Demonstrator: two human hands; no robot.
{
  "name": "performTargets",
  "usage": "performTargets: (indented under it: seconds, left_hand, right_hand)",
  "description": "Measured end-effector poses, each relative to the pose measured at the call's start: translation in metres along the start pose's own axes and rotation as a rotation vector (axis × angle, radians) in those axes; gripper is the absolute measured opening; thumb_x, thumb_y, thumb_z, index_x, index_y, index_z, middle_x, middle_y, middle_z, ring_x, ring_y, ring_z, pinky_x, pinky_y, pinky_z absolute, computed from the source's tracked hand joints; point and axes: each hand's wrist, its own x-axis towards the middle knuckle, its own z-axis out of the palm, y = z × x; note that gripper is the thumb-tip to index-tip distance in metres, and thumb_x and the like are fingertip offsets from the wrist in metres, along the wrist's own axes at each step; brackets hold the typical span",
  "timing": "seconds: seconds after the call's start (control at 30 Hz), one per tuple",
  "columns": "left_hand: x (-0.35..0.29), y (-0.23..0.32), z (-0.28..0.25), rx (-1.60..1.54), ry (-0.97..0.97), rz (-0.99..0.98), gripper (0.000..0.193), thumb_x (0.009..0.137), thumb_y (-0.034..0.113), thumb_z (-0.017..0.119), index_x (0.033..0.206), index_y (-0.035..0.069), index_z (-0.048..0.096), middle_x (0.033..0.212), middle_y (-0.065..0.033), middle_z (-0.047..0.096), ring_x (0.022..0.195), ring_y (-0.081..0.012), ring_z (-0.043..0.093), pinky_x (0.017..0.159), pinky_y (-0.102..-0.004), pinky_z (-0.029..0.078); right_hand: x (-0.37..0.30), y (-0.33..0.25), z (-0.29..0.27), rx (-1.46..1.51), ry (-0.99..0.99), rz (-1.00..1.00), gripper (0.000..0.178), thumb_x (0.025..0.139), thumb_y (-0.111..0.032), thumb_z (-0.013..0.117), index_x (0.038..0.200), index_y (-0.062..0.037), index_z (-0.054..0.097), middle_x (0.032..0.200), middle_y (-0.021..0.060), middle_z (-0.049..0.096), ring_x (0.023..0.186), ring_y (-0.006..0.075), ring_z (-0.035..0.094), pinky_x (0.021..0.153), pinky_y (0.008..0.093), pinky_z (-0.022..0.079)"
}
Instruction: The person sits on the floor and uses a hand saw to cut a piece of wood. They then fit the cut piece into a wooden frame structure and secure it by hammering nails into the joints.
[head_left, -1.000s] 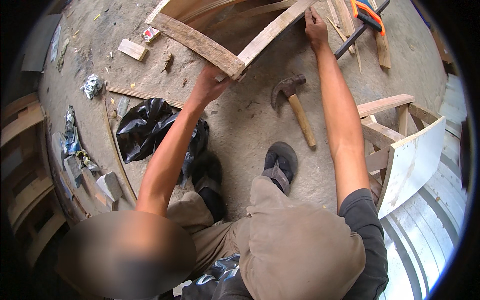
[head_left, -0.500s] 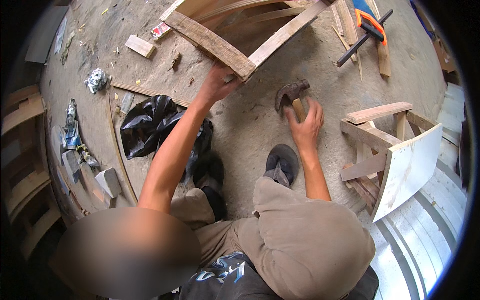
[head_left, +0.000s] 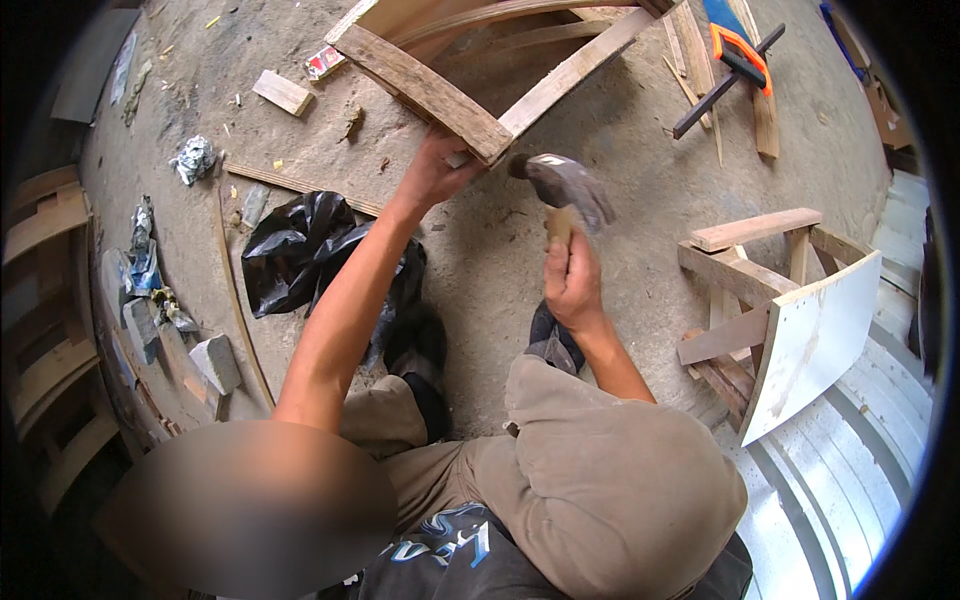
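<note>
My right hand (head_left: pixel 573 275) is wrapped round the wooden handle of a claw hammer (head_left: pixel 562 187). The hammer's head is a little smeared by motion, and its striking face is close to the near corner of a wooden frame (head_left: pixel 425 92). Under that corner, my left hand (head_left: pixel 436 172) grips the frame, with its fingers partly hidden by the wood. A small pale thing shows by the left fingers, too small to name. The frame is built of rough boards and runs out of view at the top.
At right, a small wooden stool (head_left: pixel 815 335) with a white panel lies on its side by corrugated metal sheets (head_left: pixel 800 520). A handsaw (head_left: pixel 740 58) with an orange handle rests on boards. A black plastic bag (head_left: pixel 300 250), a wood block (head_left: pixel 283 93) and concrete chunks (head_left: pixel 215 363) lie at left.
My right hand has turned and shifted left with the hammer, bringing its striking face toward the frame's corner. The left hand and the frame stay in place.
</note>
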Motion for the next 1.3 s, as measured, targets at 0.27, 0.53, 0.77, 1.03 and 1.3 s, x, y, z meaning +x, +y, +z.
performTargets:
  seconds: [0.27,0.53,0.77,1.03,1.3]
  left_hand:
    - [0.002,0.002,-0.001,-0.019,-0.011,-0.028,0.026,0.082,0.011,0.077,0.105,0.003,0.069,0.099,-0.0058,0.070,0.095,-0.0169,0.064,0.085,-0.0323,0.050]
    - [-0.004,-0.007,0.003,-0.006,-0.015,-0.080,0.029,0.081,0.013,0.079,0.107,0.003,0.068,0.101,-0.0060,0.070,0.097,-0.0166,0.064,0.087,-0.0332,0.050]
    - [0.000,-0.001,0.001,-0.007,-0.001,-0.031,0.029,0.081,0.014,0.079,0.106,0.004,0.068,0.098,-0.0061,0.069,0.094,-0.0174,0.064,0.084,-0.0333,0.051]
    - [0.001,0.004,-0.002,-0.022,0.001,0.017,0.031,0.082,0.015,0.079,0.106,0.003,0.066,0.095,-0.0070,0.068,0.091,-0.0177,0.063,0.082,-0.0327,0.051]
    - [-0.001,0.006,0.001,-0.080,0.000,-0.083,0.028,0.076,0.013,0.076,0.103,0.009,0.073,0.110,-0.0129,0.068,0.112,-0.0352,0.057,0.103,-0.0445,0.036]
  right_hand:
    - [0.005,-0.010,0.029,0.020,0.109,-0.052,0.027,0.099,-0.017,0.052,0.115,0.0053,0.053,0.086,0.0208,0.058,0.072,0.0363,0.057,0.067,0.0423,0.047]
    - [0.004,-0.015,0.025,0.027,0.121,-0.073,0.034,0.099,-0.018,0.054,0.122,0.0066,0.053,0.086,0.0186,0.059,0.066,0.0259,0.057,0.060,0.0349,0.047]
    - [0.002,0.001,0.027,0.022,0.114,-0.108,0.037,0.099,-0.018,0.054,0.126,0.0073,0.053,0.091,0.0231,0.063,0.065,0.0282,0.062,0.059,0.0367,0.050]
    - [0.006,-0.005,0.030,0.071,0.140,-0.114,0.035,0.100,-0.021,0.052,0.120,0.0074,0.056,0.084,0.0212,0.063,0.061,0.0286,0.061,0.058,0.0367,0.049]
    - [0.010,-0.009,0.033,0.108,0.164,0.000,0.035,0.102,-0.032,0.049,0.094,0.0014,0.057,0.070,0.0109,0.058,0.059,0.0199,0.055,0.056,0.0343,0.045]
